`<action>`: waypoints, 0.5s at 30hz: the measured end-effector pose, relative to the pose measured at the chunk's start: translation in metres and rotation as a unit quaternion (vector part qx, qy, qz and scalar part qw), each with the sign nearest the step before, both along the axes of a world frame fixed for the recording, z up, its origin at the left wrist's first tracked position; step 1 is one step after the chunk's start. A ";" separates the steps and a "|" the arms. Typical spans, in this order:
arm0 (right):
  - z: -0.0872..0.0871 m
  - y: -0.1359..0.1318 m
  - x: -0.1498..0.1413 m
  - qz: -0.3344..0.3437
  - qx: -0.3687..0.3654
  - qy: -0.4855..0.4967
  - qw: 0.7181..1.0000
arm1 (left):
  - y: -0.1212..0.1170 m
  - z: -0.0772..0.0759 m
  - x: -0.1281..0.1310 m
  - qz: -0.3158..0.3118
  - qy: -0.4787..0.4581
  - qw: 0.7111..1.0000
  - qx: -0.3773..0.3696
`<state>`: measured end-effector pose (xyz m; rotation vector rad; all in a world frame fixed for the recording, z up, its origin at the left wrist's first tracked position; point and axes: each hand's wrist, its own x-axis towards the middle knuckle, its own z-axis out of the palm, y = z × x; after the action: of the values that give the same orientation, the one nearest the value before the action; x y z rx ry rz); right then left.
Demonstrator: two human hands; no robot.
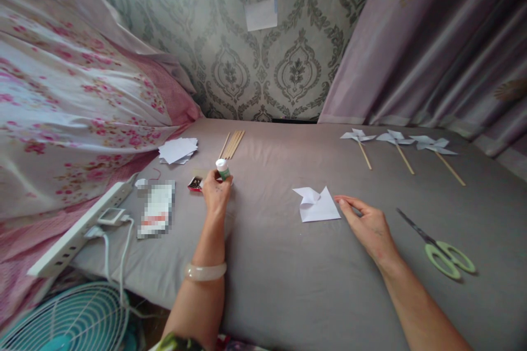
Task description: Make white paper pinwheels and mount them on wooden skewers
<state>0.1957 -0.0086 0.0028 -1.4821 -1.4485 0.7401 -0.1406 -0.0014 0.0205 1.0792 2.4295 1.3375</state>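
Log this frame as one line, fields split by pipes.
left hand: holds white-capped tube | right hand: at right edge of partly folded paper, contact unclear | right side: scissors, three pinwheels

- At 8 o'clock, the left hand (217, 191) hides the lower part of the tube (223, 169), and we cannot read its label.
- Just beyond that hand, the bits inside the red box (195, 184) are too small for us to name.
- Farther out at 8, the packet (156, 209) is blurred into blocks, and the edges crop the fan (68, 315).
- At 4 o'clock, we cannot tell whether the right hand (366, 226) touches the folded paper (321, 210).
- The bottom edge cuts our left arm (200, 307) at 7, our right arm (424, 307) at 4.
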 end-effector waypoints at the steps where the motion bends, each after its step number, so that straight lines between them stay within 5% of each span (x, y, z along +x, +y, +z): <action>1: -0.001 0.000 0.000 0.000 0.002 -0.002 1.000 | 0.000 -0.001 0.000 0.000 0.000 1.000 -0.001; 11: -0.004 0.002 0.002 0.014 0.005 -0.005 1.000 | 0.000 -0.003 0.000 0.007 0.009 1.000 -0.020; 15: -0.008 0.003 0.002 0.017 -0.003 -0.011 1.000 | -0.003 -0.001 0.001 0.010 0.050 0.995 -0.081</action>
<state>0.1972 -0.0060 -0.0049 -1.4769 -1.4925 0.7513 -0.1399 -0.0043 0.0198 1.1055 2.5749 1.0929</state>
